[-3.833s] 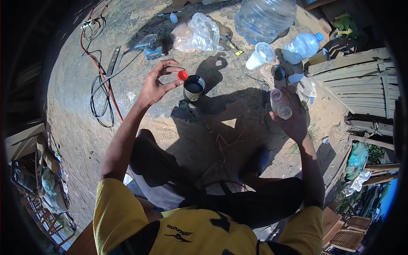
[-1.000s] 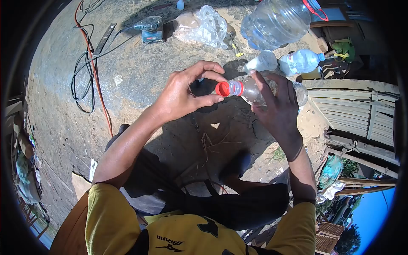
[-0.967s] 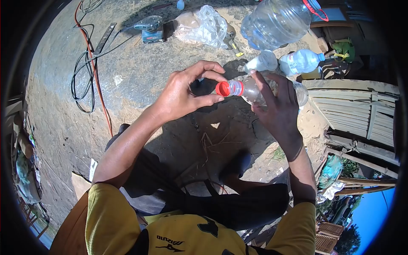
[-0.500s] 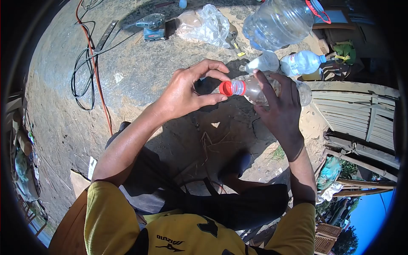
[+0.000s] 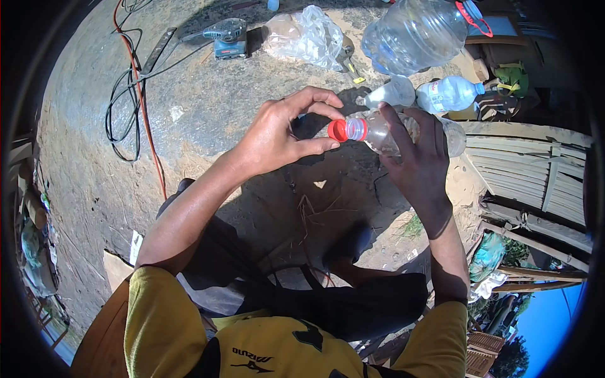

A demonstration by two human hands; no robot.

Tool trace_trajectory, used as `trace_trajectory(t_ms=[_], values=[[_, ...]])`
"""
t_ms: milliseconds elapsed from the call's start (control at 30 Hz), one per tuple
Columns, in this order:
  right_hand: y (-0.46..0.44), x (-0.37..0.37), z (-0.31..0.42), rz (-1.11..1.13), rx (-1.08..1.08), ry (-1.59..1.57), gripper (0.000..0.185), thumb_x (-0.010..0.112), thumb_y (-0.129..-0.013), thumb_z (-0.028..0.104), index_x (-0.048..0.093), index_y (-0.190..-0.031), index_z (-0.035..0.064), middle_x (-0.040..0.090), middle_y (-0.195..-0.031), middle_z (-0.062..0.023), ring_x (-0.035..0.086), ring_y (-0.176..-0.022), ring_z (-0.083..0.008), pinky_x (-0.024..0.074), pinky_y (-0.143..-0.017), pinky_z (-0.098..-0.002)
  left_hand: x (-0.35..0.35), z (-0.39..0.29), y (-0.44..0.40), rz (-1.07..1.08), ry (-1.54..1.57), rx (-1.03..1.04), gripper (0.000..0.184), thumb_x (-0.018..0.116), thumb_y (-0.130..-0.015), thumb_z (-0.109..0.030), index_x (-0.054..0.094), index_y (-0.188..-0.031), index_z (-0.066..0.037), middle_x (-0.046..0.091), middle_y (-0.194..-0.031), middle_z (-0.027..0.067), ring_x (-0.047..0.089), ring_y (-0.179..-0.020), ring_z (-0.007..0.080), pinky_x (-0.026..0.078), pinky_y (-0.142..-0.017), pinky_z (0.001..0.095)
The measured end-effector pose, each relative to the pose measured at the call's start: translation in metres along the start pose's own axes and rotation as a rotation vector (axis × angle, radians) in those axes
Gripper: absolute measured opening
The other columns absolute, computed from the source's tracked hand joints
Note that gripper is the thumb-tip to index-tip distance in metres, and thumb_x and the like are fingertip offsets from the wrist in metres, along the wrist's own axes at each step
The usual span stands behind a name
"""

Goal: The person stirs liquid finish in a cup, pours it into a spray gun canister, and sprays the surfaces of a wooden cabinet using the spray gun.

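Note:
A clear plastic bottle (image 5: 382, 138) lies sideways in the air, its neck pointing left. My right hand (image 5: 419, 142) is wrapped round its body, covering much of the middle. At the mouth, a red cap (image 5: 338, 130) sits off the threads with its hollow side showing, while a red ring stays round the neck. Thumb and forefinger of my left hand (image 5: 274, 135) pinch the cap at its upper and lower edges. Just behind the bottle are a cut clear plastic piece (image 5: 392, 92) and a smaller labelled water bottle (image 5: 449, 94).
A large clear jug (image 5: 413, 38) with a red handle lies at the back right. Beyond my left hand are a clear plastic bag (image 5: 305, 39), a blue-grey power sander (image 5: 228, 39) and a tangle of cables (image 5: 135, 79). Slatted wood (image 5: 523, 164) stands at the right.
Both hands keep their grip. The bottle and cap sit very slightly further right in view; nothing else visibly differs.

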State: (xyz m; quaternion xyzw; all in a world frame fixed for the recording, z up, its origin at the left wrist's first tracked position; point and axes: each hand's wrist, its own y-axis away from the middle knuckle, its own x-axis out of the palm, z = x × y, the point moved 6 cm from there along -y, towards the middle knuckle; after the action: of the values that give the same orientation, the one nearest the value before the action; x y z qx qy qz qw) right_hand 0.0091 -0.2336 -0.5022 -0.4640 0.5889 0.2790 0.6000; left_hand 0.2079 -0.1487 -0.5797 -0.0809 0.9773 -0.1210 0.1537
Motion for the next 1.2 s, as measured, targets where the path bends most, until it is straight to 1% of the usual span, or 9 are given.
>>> trace_trajectory(t_ms=[100,167,633,700,900,967,1000,1067,1200], values=[[-0.0014,-0.0008,0.0009,0.015,0.004,0.0,0.096,0.093,-0.06,0.007,0.06,-0.149,0.0243,0.054,-0.131,-0.011,0.058,-0.123,-0.033,0.0517,-0.101,-0.0477,-0.0002,0.0006,-0.0004,0.001,0.011,0.0,0.059,0.091,-0.081,-0.014,0.064,-0.133,-0.01,0.079,-0.121,0.0011,0.072,-0.122,0.027,0.056,-0.11,0.0468],[-0.0032,-0.0033,0.0021,-0.021,-0.002,-0.008,0.093,0.089,-0.063,0.007,0.061,-0.149,0.0273,0.054,-0.123,-0.0093,0.058,-0.116,-0.0318,0.0512,-0.097,-0.0472,-0.001,-0.0003,-0.0005,-0.005,0.006,0.01,0.059,0.091,-0.081,-0.014,0.064,-0.133,-0.009,0.079,-0.122,0.0013,0.072,-0.122,0.0269,0.056,-0.11,0.0469],[-0.003,-0.0024,0.003,0.004,0.019,-0.02,0.095,0.093,-0.062,0.011,0.061,-0.149,0.03,0.053,-0.124,-0.0091,0.057,-0.117,-0.0326,0.0502,-0.099,-0.0485,-0.0005,0.0035,-0.0001,-0.006,0.021,0.01,0.059,0.091,-0.08,-0.014,0.065,-0.133,-0.01,0.079,-0.122,0.0024,0.072,-0.123,0.0264,0.055,-0.111,0.0486],[-0.0031,-0.0026,0.003,0.002,0.017,-0.015,0.095,0.093,-0.062,0.011,0.061,-0.149,0.03,0.053,-0.124,-0.0091,0.057,-0.117,-0.0328,0.0502,-0.099,-0.0487,-0.0009,0.0021,-0.0005,-0.021,-0.008,0.041,0.059,0.091,-0.08,-0.014,0.065,-0.132,-0.011,0.079,-0.121,0.0025,0.072,-0.121,0.0265,0.056,-0.11,0.0491],[-0.0025,-0.003,0.0021,-0.007,0.013,-0.008,0.095,0.093,-0.062,0.01,0.061,-0.149,0.0297,0.053,-0.124,-0.0094,0.056,-0.118,-0.0336,0.0502,-0.099,-0.0493,-0.0004,0.0028,-0.0007,-0.001,0.022,0.002,0.06,0.092,-0.08,-0.015,0.065,-0.133,-0.012,0.08,-0.12,0.002,0.074,-0.119,0.0261,0.057,-0.109,0.0495],[-0.0021,-0.0025,0.0029,0.004,-0.004,0.035,0.098,0.092,-0.057,0.005,0.062,-0.148,0.0235,0.055,-0.131,-0.011,0.059,-0.123,-0.0329,0.0514,-0.102,-0.0478,-0.0002,0.0026,-0.0009,-0.006,0.007,0.013,0.06,0.092,-0.08,-0.015,0.065,-0.133,-0.012,0.08,-0.12,0.0018,0.074,-0.119,0.026,0.057,-0.109,0.0494],[-0.0023,-0.0025,0.0032,0.004,-0.004,0.035,0.098,0.092,-0.057,0.005,0.062,-0.148,0.0235,0.055,-0.131,-0.011,0.059,-0.123,-0.0329,0.0514,-0.102,-0.0478,-0.0003,0.0023,-0.001,-0.012,-0.008,0.025,0.06,0.092,-0.08,-0.015,0.065,-0.133,-0.012,0.08,-0.12,0.0017,0.074,-0.119,0.0259,0.057,-0.109,0.0494],[-0.0032,-0.0035,0.0034,-0.005,0.008,0.005,0.096,0.093,-0.061,0.01,0.061,-0.149,0.0296,0.053,-0.125,-0.0091,0.056,-0.119,-0.0336,0.05,-0.1,-0.0498,0.0001,0.0027,-0.001,-0.011,-0.008,0.025,0.06,0.092,-0.08,-0.015,0.065,-0.134,-0.012,0.08,-0.12,0.0016,0.074,-0.118,0.026,0.057,-0.109,0.0494],[-0.0028,-0.0042,0.0031,-0.005,0.005,0.015,0.096,0.093,-0.061,0.01,0.061,-0.149,0.0297,0.052,-0.126,-0.009,0.056,-0.12,-0.0335,0.05,-0.101,-0.0501,0.0006,0.0035,-0.001,-0.006,0.009,0.016,0.06,0.092,-0.08,-0.015,0.065,-0.134,-0.012,0.08,-0.121,0.0013,0.074,-0.118,0.0266,0.057,-0.109,0.0493]])
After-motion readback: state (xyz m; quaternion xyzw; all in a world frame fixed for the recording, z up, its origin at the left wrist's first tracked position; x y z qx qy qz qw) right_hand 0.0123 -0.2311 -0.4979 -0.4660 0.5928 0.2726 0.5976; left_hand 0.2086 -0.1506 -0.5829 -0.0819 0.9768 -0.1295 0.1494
